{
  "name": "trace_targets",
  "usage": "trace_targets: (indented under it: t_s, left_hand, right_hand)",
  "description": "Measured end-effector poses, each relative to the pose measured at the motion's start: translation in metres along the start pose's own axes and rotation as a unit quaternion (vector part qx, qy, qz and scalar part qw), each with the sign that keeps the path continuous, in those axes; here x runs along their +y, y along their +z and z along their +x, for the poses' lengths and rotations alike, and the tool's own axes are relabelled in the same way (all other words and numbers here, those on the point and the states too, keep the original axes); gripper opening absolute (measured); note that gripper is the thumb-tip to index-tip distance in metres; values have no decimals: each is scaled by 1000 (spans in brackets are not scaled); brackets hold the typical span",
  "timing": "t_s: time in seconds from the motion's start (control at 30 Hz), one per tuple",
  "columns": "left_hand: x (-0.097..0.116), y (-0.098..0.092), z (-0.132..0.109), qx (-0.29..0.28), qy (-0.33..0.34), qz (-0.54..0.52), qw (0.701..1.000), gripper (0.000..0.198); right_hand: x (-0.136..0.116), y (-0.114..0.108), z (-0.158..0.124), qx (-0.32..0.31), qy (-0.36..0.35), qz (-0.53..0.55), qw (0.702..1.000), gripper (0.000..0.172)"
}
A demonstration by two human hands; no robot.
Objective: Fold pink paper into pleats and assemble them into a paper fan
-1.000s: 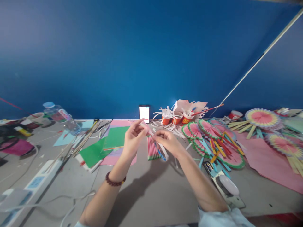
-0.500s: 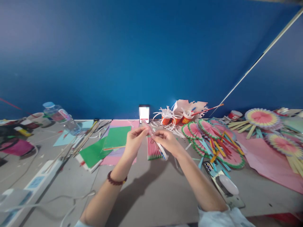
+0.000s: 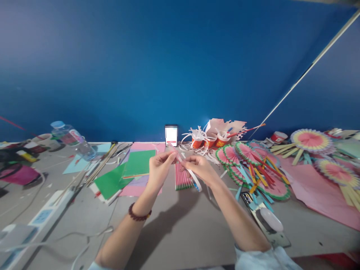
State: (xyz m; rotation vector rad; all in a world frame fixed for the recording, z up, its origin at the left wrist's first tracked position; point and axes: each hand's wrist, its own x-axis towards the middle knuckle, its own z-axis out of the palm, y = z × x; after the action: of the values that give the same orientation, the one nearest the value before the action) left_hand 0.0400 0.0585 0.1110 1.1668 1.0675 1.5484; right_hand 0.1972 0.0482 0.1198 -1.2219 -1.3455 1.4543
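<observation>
My left hand (image 3: 159, 168) and my right hand (image 3: 198, 167) meet above the grey table (image 3: 180, 232), fingertips pinched together on a thin pink folded paper strip (image 3: 173, 150) that points up and back. A roll of white tape (image 3: 194, 177) with a blue inner rim hangs from my right hand's fingers. Directly under the hands lies a pleated pink paper piece with green edges (image 3: 182, 179). A dark bead bracelet (image 3: 138, 215) sits on my left wrist.
Green and pink paper sheets (image 3: 132, 167) lie to the left, with sticks, a water bottle (image 3: 70, 138) and a power strip (image 3: 42, 217). A phone (image 3: 171, 135) leans on the blue wall. Red cups (image 3: 209, 141) and several finished paper fans (image 3: 253, 165) fill the right side.
My left hand's fingers have closed down from raised and spread to a pinch on the strip. The tape roll has swung slightly down and right.
</observation>
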Motion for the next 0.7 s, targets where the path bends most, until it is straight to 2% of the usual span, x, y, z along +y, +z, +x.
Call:
trace_targets:
  t_s: [0.1,0.27,0.43,0.57,0.7]
  left_hand:
    - [3,0,-2,12,-6,-11,1000,19]
    - [11,0,-5,-4,-8,-15,1000,19]
    - [12,2,-6,6,-36,-31,999,21]
    - [9,3,-4,-13,-71,-58,996,27]
    - [9,5,-4,-33,-58,-39,997,27]
  right_hand:
    - [0,0,0,-16,-6,-9,1000,32]
    - [4,0,3,-36,-34,-28,998,41]
    - [9,-3,5,-32,-45,-54,997,40]
    - [10,-6,6,-10,-56,-68,996,37]
    - [11,-6,8,-7,-66,-67,996,35]
